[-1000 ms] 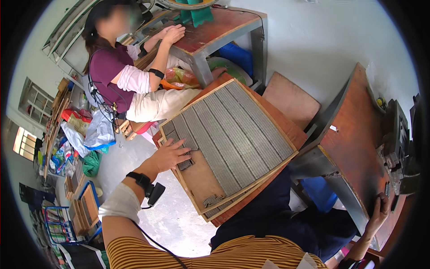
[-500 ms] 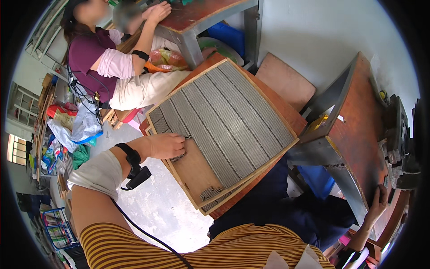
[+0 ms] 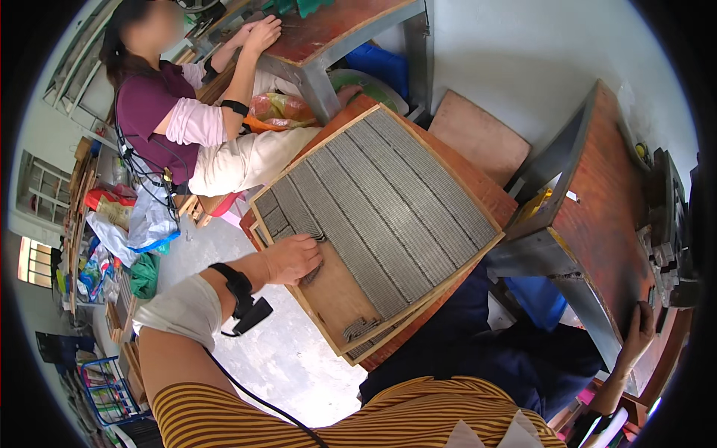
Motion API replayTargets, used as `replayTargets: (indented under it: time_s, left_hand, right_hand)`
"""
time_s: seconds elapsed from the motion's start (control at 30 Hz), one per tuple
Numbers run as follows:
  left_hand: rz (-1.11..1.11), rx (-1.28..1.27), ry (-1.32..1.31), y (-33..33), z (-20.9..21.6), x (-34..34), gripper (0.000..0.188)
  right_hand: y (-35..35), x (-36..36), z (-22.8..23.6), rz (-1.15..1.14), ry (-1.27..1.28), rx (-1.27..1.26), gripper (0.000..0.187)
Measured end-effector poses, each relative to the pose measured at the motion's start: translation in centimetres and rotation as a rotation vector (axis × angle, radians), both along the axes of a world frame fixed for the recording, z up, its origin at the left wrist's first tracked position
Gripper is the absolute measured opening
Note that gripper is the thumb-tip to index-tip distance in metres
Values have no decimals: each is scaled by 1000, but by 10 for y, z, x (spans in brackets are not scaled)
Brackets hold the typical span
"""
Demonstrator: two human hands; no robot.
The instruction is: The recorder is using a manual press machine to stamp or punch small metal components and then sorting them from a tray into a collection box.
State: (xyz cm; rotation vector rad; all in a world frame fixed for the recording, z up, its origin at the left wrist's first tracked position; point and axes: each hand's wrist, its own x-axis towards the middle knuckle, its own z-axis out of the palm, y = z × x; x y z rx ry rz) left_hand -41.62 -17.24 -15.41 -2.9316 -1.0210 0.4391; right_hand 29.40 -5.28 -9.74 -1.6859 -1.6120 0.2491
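A shallow wooden-framed tray [image 3: 340, 297] holds long, tightly packed rows of small grey metal pieces [image 3: 396, 201]. At its left side my left hand [image 3: 293, 259] reaches in over the end of a shorter row. Its fingers are bent and closed round a few of the grey pieces, which show just under the fingertips. Bare board lies beside the hand, and a small loose heap of the same pieces [image 3: 361, 328] sits in the tray's near corner. My right hand [image 3: 637, 340] rests far right on the edge of a brown workbench [image 3: 597, 216], fingers extended.
The tray sits on another similar one, on a reddish-brown board [image 3: 485, 193]. A co-worker in a purple top [image 3: 146, 104] sits at the far left, hands on another bench [image 3: 328, 30]. Dark metal equipment [image 3: 665, 216] stands on the right bench. Bags [image 3: 149, 220] pile at left.
The view has shifted slightly, so the scene sits a little right and lower. My left hand stays at the row's end, slightly nearer me. My right hand keeps its place on the bench.
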Motion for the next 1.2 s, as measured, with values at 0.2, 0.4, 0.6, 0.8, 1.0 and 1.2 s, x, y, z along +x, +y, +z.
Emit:
replayTargets:
  time_s: [0.2, 0.4, 0.6, 0.8, 1.0, 1.2]
  left_hand:
    - [896, -135, -307, -42, -16, 62, 58]
    - [1244, -288, -681, -86, -21, 107, 53]
    - [1316, -543, -760, -72, -12, 93, 48]
    - [1338, -642, -714, -64, -19, 83, 46]
    - [1340, -534, -777, -73, -25, 90, 43]
    - [1321, -508, -585, -70, -5, 101, 42]
  right_hand:
    - [1, 0, -2, 21, 44, 10, 18]
    - [0, -2, -3, 62, 51, 8, 17]
    - [-1, -5, -5, 98, 112, 47, 16]
    - [-5, -13, -1, 130, 93, 61, 13]
    - [-9, -24, 8, 164, 23, 76, 11]
    - [-11, -25, 8, 204, 6, 92, 10]
